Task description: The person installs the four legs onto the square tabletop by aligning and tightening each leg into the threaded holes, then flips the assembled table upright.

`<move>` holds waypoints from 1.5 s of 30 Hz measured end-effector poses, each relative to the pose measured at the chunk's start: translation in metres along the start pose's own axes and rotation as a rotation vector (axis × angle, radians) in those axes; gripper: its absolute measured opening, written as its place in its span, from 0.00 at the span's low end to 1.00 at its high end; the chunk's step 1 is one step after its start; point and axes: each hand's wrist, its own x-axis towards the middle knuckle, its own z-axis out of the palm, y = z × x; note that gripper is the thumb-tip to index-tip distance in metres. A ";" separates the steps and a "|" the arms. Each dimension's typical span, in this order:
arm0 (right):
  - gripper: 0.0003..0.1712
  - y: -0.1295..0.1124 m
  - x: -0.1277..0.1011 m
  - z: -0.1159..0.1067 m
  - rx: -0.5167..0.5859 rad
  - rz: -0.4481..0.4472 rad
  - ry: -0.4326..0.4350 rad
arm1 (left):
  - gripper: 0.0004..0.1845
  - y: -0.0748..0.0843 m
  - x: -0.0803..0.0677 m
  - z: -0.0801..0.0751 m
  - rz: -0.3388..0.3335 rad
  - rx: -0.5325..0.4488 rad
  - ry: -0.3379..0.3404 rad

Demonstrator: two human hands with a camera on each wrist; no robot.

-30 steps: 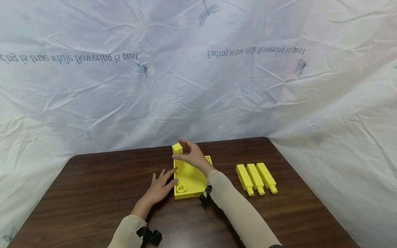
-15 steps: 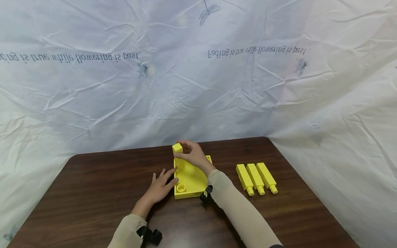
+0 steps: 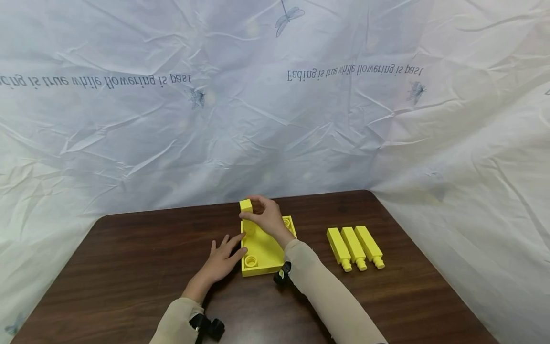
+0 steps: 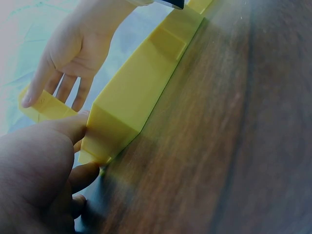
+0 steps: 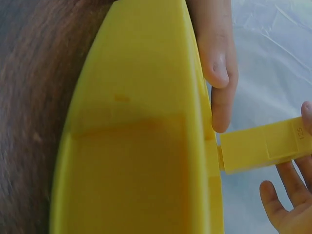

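Note:
A yellow square-sided leg [image 3: 246,206] stands upright at the far left corner of a yellow tray-like panel [image 3: 265,251] with a raised rim. My right hand [image 3: 267,217] grips this leg near its top between thumb and fingers. In the right wrist view, a narrow neck shows between the leg [image 5: 261,145] and the panel [image 5: 131,58]. My left hand [image 3: 221,260] rests against the panel's left side with fingers spread, its thumb and forefinger touching the rim. Round sockets show at the near left [image 3: 251,261] and far right [image 3: 286,222] corners.
Three similar yellow legs [image 3: 354,248] with knobbed ends lie side by side to the right on the dark wooden table [image 3: 129,267]. A pale printed cloth [image 3: 266,119] hangs behind and at the right.
The leg has turned slightly in my right hand, and its top sits a touch differently. My right forearm has shifted a little left, uncovering the far right socket. The left hand stays put.

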 end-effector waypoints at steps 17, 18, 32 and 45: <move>0.26 -0.003 -0.004 0.010 -0.035 -0.028 0.127 | 0.33 0.000 0.000 0.000 0.004 0.005 0.012; 0.26 -0.003 -0.004 0.010 -0.040 -0.030 0.123 | 0.33 0.000 0.000 0.000 0.003 0.006 0.012; 0.45 0.006 0.003 -0.011 0.100 0.047 -0.130 | 0.33 0.001 -0.001 0.000 0.004 -0.001 -0.002; 0.38 -0.001 0.021 -0.021 0.114 0.139 -0.300 | 0.33 0.000 -0.001 0.002 0.005 -0.002 0.001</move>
